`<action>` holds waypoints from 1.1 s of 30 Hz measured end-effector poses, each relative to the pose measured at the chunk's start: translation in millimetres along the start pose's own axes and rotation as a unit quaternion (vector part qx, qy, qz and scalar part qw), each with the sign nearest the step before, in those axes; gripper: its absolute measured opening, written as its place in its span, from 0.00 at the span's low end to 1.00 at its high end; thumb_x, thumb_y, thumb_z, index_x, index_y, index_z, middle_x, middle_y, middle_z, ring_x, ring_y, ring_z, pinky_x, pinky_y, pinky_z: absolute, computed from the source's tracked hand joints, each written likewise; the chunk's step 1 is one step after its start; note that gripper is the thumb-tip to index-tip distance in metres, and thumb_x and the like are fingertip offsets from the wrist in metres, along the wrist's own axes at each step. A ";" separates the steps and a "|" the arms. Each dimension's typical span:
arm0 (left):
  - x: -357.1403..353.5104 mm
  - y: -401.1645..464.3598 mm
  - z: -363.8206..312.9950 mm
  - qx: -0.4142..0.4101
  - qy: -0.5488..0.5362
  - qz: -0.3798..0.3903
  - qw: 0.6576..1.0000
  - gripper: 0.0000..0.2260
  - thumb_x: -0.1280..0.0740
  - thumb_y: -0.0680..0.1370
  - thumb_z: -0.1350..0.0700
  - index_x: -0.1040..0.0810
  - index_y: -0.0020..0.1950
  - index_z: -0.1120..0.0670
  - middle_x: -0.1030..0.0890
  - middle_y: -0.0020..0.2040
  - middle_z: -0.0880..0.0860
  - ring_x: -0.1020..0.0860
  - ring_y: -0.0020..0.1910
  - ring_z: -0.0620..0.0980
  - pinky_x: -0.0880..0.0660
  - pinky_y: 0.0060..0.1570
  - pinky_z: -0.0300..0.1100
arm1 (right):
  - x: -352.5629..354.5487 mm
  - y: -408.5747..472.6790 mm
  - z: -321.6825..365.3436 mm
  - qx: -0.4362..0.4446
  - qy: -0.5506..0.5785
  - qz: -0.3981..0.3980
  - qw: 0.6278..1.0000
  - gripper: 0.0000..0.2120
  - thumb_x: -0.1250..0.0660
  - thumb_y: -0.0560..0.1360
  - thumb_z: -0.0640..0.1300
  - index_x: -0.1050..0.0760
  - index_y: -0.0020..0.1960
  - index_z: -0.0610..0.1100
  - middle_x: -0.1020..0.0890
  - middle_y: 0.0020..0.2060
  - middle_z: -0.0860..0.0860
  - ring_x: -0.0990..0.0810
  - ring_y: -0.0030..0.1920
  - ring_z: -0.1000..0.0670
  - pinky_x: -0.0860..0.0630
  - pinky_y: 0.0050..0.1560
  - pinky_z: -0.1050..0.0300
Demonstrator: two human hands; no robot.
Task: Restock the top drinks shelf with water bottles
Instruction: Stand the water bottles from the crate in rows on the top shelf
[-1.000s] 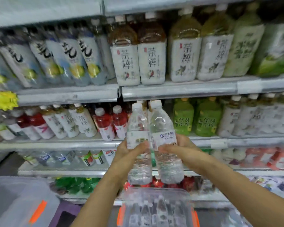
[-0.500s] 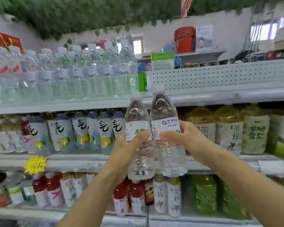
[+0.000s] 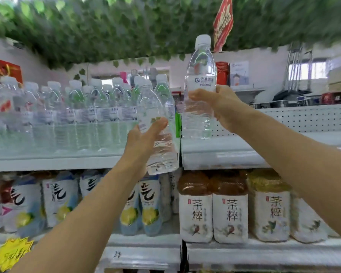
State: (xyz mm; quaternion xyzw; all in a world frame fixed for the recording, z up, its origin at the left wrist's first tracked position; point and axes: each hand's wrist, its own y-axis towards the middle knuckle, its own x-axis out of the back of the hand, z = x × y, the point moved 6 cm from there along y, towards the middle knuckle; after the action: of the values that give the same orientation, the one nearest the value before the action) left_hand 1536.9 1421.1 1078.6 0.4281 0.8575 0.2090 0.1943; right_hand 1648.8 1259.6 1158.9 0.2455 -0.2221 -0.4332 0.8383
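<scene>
Both bottles, held side by side at chest height half a second ago, have parted and risen to the top shelf (image 3: 224,152). The right hand (image 3: 222,104) grasps one water bottle (image 3: 201,75) around its label, upright, its base just above the shelf's bare right section at 1 o'clock. The left hand (image 3: 144,138) grasps the second bottle (image 3: 156,134) at mid-body, tilted slightly, its base in front of the shelf edge at the centre, just beside the stocked row (image 3: 67,115).

That row fills the shelf's left section from 9 to 11 o'clock; roughly a dozen caps show, though blur prevents an exact count.

One shelf down, three brown-and-yellow tea bottles (image 3: 229,209) with white labels stand at 5 o'clock, and at least five lemon-label bottles (image 3: 150,205) run from 6 to 8 o'clock. One yellow starburst tag (image 3: 13,253) sits at the lower left. Green leaves (image 3: 126,26) cover the ceiling, with one red banner (image 3: 222,20) hanging at 12 o'clock.
</scene>
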 end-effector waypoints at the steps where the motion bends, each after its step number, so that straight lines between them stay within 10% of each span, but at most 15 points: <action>1: 0.3 5.2 0.1 0.005 -0.006 -0.004 1.000 0.22 0.26 0.74 0.47 0.30 0.63 0.50 0.18 0.48 0.48 0.18 0.33 0.35 0.25 0.26 0.33 | -2.0 11.0 -5.9 -0.002 -0.006 -0.012 1.000 0.29 0.23 0.70 0.48 0.27 0.65 0.39 0.15 0.53 0.46 0.15 0.52 0.47 0.28 0.67 0.44; 8: 1.1 28.4 19.7 0.025 -0.032 -0.006 0.999 0.13 0.25 0.74 0.50 0.29 0.50 0.46 0.17 0.45 0.50 0.17 0.33 0.39 0.24 0.26 0.34 | -11.0 55.0 -82.0 -0.058 -0.039 -0.038 0.997 0.31 0.23 0.70 0.43 0.31 0.69 0.40 0.19 0.59 0.44 0.19 0.57 0.45 0.27 0.67 0.42; 13: 5.9 37.5 30.7 0.026 -0.024 -0.017 0.999 0.12 0.26 0.72 0.43 0.30 0.44 0.41 0.21 0.45 0.41 0.24 0.43 0.38 0.31 0.37 0.39 | -5.6 75.0 -113.1 -0.152 -0.161 0.031 0.975 0.51 0.19 0.64 0.53 0.45 0.78 0.48 0.26 0.68 0.48 0.26 0.65 0.41 0.30 0.68 0.38; 33: 3.9 39.2 34.0 0.012 -0.037 0.006 0.999 0.10 0.26 0.74 0.48 0.22 0.52 0.47 0.17 0.33 0.36 0.20 0.32 0.32 0.28 0.22 0.28 | -17.9 105.8 -128.8 -0.160 -0.251 -0.007 0.955 0.48 0.21 0.66 0.57 0.42 0.75 0.42 0.26 0.67 0.44 0.25 0.60 0.42 0.24 0.62 0.43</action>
State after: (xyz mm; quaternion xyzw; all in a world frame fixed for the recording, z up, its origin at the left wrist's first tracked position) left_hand 1577.7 1452.3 1070.1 0.4434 0.8495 0.1836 0.2191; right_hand 1780.1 1356.1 1119.4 -0.0070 -0.3516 -0.5169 0.7804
